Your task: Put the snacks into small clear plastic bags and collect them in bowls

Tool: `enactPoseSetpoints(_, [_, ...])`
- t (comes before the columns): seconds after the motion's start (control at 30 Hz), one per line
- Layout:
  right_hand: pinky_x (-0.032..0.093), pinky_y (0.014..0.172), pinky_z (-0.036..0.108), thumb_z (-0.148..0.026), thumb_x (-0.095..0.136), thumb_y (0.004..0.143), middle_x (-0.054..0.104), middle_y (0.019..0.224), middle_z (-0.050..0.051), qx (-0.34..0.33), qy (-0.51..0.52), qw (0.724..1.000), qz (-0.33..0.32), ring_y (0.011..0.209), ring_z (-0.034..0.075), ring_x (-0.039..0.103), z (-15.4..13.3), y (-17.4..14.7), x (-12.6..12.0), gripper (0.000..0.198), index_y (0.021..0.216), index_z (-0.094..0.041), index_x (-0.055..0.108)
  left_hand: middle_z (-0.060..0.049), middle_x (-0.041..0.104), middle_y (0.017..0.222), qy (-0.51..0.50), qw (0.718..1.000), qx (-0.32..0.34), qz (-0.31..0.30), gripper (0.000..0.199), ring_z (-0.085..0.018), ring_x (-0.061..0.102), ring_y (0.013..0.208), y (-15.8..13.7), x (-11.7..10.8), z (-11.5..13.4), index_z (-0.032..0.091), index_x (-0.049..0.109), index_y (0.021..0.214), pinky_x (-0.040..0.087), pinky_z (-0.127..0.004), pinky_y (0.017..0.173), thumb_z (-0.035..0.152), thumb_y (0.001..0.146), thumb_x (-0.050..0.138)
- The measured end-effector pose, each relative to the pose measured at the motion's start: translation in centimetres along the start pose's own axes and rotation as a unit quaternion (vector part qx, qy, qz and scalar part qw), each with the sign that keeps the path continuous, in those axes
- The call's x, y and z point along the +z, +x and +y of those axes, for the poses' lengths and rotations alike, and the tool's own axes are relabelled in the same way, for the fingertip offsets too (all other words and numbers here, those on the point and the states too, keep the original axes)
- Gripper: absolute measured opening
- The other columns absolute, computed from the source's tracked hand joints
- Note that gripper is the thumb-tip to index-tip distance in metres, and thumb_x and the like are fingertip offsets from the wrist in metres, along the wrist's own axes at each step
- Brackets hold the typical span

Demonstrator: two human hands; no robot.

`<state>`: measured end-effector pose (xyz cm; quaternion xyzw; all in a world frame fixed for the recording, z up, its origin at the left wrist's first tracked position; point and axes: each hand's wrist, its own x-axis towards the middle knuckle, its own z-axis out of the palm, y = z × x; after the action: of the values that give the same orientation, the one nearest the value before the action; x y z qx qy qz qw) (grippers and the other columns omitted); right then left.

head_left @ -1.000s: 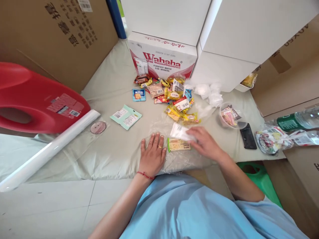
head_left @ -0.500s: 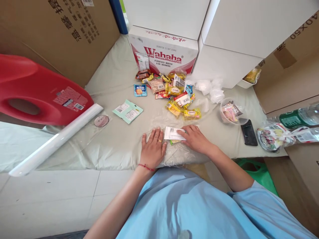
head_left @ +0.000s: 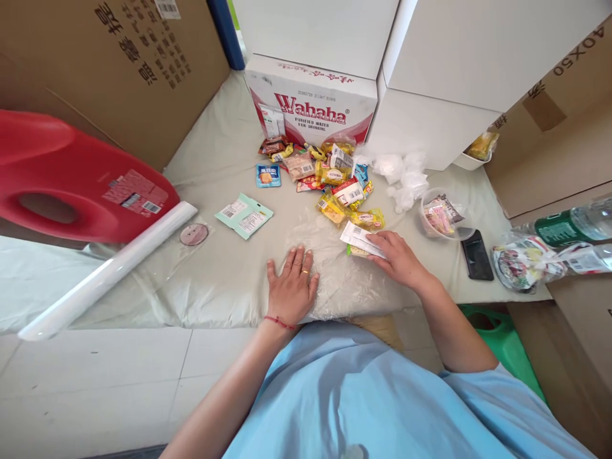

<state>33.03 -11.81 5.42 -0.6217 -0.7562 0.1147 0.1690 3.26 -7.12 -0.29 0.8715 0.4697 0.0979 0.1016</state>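
My left hand (head_left: 291, 288) lies flat with its fingers spread, on the left edge of a sheet of clear plastic film (head_left: 329, 290) at the table's front. My right hand (head_left: 399, 258) is closed on a white snack packet (head_left: 359, 237) with a barcode; a bit of green and yellow wrapper shows beneath it. Just beyond that packet is a pile of wrapped snacks (head_left: 335, 173), with a yellow packet (head_left: 367, 218) nearest. An opened-out mint green packet (head_left: 245, 215) rests to the left, and a small blue packet (head_left: 268, 175) lies behind it.
A red jug (head_left: 90, 178) and a white roll (head_left: 109, 271) occupy the left. Behind the snacks stands a Wahaba carton (head_left: 310, 102). Toward the right are crumpled clear bags (head_left: 406, 175), a plastic bowl (head_left: 425, 223), a black phone (head_left: 477, 255) and a bottle (head_left: 559, 228).
My right hand has moved right and slightly away from me, carrying the white packet off the spot beside my left hand. My left hand has stayed in place.
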Motion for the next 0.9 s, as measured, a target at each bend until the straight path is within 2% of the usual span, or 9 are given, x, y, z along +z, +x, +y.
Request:
enactPoseSetpoints(0.13, [0.048,0.105,0.049,-0.043,0.055,0.103,0.056,0.137,0.016,-0.045,0.050,0.998,-0.001,0.125,0.030,0.055,-1.9,0.6,0.8,0.052,0.152,-0.027,0.048,-0.017,0.035,0.167,-0.007,1.000,-0.005,0.005,0.060,-0.033,0.035,0.155,0.1,-0.1,0.0,0.018,0.040,0.160,0.007,-0.073,0.125,0.040,0.105,0.033])
enactPoseSetpoints(0.27, [0.044,0.108,0.051,-0.036,0.061,0.100,0.057,0.141,0.018,-0.081,0.003,0.995,-0.065,0.126,0.033,0.053,-4.5,2.5,3.8,0.049,0.146,-0.020,0.055,-0.020,0.036,0.166,-0.001,0.999,-0.039,0.019,0.065,-0.035,0.035,0.155,0.0,0.0,0.0,0.012,0.034,0.162,0.006,-0.074,0.124,0.038,0.102,0.036])
enactPoseSetpoints(0.37, [0.042,0.110,0.053,-0.035,0.067,0.098,0.057,0.142,0.018,-0.083,-0.007,0.993,-0.085,0.126,0.033,0.052,-4.9,3.2,5.1,0.050,0.143,-0.018,0.057,-0.022,0.033,0.167,0.004,0.999,-0.049,0.021,0.069,-0.036,0.034,0.155,-0.1,0.2,0.0,0.009,0.031,0.162,0.006,-0.076,0.123,0.038,0.100,0.038])
enactPoseSetpoints(0.5, [0.042,0.110,0.050,-0.029,0.065,0.098,0.059,0.140,0.015,-0.088,0.032,0.993,-0.068,0.125,0.030,0.052,-3.7,2.9,4.6,0.036,0.133,-0.020,0.061,-0.023,0.032,0.167,0.007,0.999,-0.047,0.019,0.070,-0.036,0.033,0.156,-0.2,0.4,-0.2,0.006,0.031,0.162,0.007,-0.075,0.124,0.039,0.100,0.037])
enactPoseSetpoints(0.6, [0.041,0.110,0.049,-0.025,0.069,0.092,0.058,0.139,0.014,-0.092,0.048,0.992,-0.075,0.126,0.029,0.051,-3.4,2.9,4.1,0.033,0.125,-0.021,0.062,-0.023,0.032,0.167,0.011,0.999,-0.042,0.018,0.069,-0.035,0.032,0.157,-0.1,0.4,-0.3,0.007,0.033,0.161,0.007,-0.074,0.124,0.037,0.100,0.037])
enactPoseSetpoints(0.8, [0.026,0.120,0.057,-0.020,0.071,0.089,0.062,0.129,0.013,-0.103,-0.030,0.987,-0.119,0.126,0.030,0.049,-4.8,3.9,3.5,0.024,0.112,-0.021,0.065,-0.022,0.031,0.167,0.009,0.999,-0.041,0.006,0.063,-0.036,0.032,0.157,0.0,-0.1,0.0,0.008,0.037,0.160,0.007,-0.075,0.123,0.033,0.102,0.031])
enactPoseSetpoints(0.9, [0.029,0.117,0.055,-0.021,0.070,0.089,0.062,0.125,0.013,-0.093,-0.034,0.990,-0.105,0.121,0.030,0.050,-4.8,4.0,2.6,0.021,0.109,-0.021,0.065,-0.022,0.033,0.167,-0.005,0.999,-0.043,0.015,0.062,-0.036,0.033,0.156,0.0,-0.2,0.1,0.009,0.038,0.160,0.007,-0.076,0.123,0.034,0.104,0.027])
